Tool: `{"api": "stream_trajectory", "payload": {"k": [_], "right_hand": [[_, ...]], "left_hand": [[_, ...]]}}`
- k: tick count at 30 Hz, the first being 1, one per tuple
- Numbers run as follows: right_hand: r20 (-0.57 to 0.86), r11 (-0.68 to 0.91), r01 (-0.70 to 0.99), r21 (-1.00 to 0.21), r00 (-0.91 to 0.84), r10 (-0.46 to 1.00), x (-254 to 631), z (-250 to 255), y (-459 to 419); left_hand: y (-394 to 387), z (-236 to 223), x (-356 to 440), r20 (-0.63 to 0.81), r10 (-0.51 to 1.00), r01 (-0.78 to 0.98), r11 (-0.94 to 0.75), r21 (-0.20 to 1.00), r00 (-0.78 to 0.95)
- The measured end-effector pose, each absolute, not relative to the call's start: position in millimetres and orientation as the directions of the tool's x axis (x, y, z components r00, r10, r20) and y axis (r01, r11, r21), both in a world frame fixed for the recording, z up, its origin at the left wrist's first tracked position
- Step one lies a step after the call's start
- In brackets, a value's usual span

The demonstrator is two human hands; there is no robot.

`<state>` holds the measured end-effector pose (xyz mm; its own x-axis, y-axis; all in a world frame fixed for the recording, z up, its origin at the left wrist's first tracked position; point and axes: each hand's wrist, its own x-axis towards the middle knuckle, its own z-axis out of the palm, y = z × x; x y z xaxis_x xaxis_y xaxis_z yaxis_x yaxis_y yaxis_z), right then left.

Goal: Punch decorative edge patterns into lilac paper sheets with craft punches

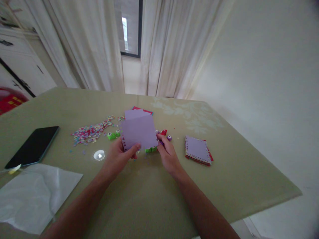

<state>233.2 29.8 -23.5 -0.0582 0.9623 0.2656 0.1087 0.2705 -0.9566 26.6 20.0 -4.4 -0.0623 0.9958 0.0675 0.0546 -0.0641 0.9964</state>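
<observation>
My left hand (118,155) is closed on a square sheet of purple paper (139,132), thumb on its front near the lower edge. Small holes run along the sheet's left and right edges. At the right edge, my right hand (169,155) is closed around a small purple hole punch (169,138) with round toy eyes, partly hidden by the fingers and sheet. Red (163,132) and green plastic pieces (151,150) show beside it. Behind the held sheet lie another purple sheet (133,114) and red paper (147,111). To the left sits a green frog-like piece with eyes (113,135).
Colourful paper confetti (92,132) is spread left of centre. A stack of edge-punched paper squares (198,150) lies at right. On the left are a black phone (33,146), a clear plastic bag (32,196) and a shiny round spot (99,155). Curtains and a wall border the table.
</observation>
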Motion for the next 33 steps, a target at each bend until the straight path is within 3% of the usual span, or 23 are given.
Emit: {"api": "stream_trajectory", "payload": {"k": [5, 10, 15, 21, 33], "right_hand": [[0.196, 0.199, -0.114, -0.973, 0.036, 0.98, 235, -27, 34], [0.138, 0.162, -0.236, -0.958, 0.112, 0.984, 234, -14, 31], [0.022, 0.025, -0.305, -0.952, 0.012, 1.0, 233, -9, 27], [-0.044, -0.093, -0.454, -0.886, -0.116, 0.992, 226, -12, 23], [-0.039, -0.131, -0.408, -0.904, -0.226, 0.973, 228, -10, 20]], "left_hand": [[19, -3, 28, 0.071, 0.997, 0.088, -0.067, 0.994, -0.039], [21, -9, 27, -0.074, 0.987, -0.147, 0.053, 0.988, -0.14], [21, -13, 32, -0.162, 0.971, -0.393, 0.082, 0.916, -0.175], [17, -8, 40, -0.21, 0.973, -0.496, 0.138, 0.857, -0.092], [13, -10, 45, -0.182, 0.977, -0.46, 0.113, 0.881, -0.109]]}}
